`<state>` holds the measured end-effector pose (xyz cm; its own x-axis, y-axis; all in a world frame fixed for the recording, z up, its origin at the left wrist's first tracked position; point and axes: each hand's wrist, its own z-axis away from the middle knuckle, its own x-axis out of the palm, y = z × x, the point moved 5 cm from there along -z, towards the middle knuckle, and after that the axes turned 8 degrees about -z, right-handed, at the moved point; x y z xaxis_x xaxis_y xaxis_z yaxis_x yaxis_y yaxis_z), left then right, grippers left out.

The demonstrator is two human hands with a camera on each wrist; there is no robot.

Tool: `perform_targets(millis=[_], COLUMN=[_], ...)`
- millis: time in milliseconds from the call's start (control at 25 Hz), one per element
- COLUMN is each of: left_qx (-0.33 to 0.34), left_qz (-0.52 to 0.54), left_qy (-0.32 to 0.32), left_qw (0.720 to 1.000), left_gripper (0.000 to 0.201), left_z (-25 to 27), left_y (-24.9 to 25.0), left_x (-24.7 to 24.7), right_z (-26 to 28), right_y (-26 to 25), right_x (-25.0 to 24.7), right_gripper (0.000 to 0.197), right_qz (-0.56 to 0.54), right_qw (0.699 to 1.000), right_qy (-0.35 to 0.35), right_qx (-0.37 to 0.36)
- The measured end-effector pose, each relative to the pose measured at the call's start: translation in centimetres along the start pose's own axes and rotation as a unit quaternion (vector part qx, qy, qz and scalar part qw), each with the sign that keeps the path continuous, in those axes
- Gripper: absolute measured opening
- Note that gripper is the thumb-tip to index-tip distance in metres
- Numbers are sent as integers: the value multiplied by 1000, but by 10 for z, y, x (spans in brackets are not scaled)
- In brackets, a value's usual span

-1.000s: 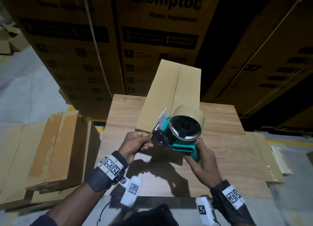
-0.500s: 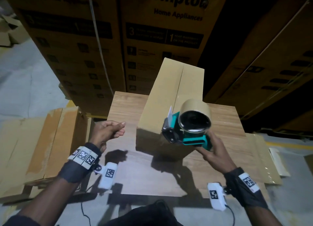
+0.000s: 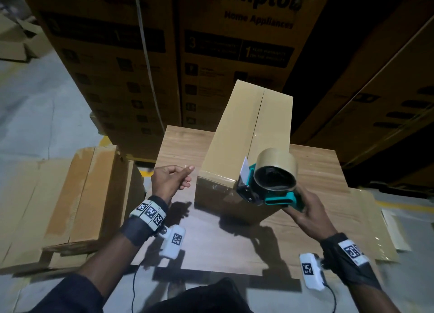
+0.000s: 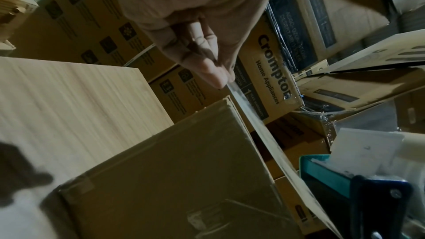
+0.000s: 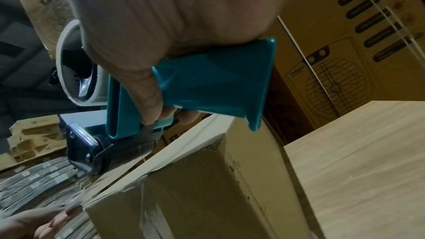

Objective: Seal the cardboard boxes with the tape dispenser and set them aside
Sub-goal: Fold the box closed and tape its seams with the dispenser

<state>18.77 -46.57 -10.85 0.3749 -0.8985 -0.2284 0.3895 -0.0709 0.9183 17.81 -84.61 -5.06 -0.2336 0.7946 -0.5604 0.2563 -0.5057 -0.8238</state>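
Tape (image 4: pixel 250 115) is pinched by left hand (image 3: pixel 170 180); dispenser (image 3: pixel 270 183) gripped by right hand (image 3: pixel 307 215) at box (image 3: pixel 244 134) corner. Slack strip may fold, stick off-seam.

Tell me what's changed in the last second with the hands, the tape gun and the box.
The left hand has left the tape gun and drawn away to the left, pinching the clear tape end and stretching a strip out. The right hand has carried the tape gun forward to the near top edge of the box. The right hand's grip on the handle, the box and the table are unchanged.
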Motion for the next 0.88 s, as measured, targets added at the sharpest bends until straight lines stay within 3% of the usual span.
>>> perform_targets(millis=[400,640,880], left_qx=[-5,-36,-123], left_qz=[-20,3,116], left_qy=[9,-6,-65], left_qw=[1000,999,984], left_gripper=[25,31,42], left_z=[-10,-17,-13], left_y=[-14,-35,-50], left_x=[6,15,29], right_z=[-3,-3,-3], right_y=[5,6,10], right_x=[4,7,8], right_gripper=[31,56,33], right_qz=[37,25,4], right_qw=[999,1000,1000], right_qy=[-1,-8,-8], right_qx=[5,8,21])
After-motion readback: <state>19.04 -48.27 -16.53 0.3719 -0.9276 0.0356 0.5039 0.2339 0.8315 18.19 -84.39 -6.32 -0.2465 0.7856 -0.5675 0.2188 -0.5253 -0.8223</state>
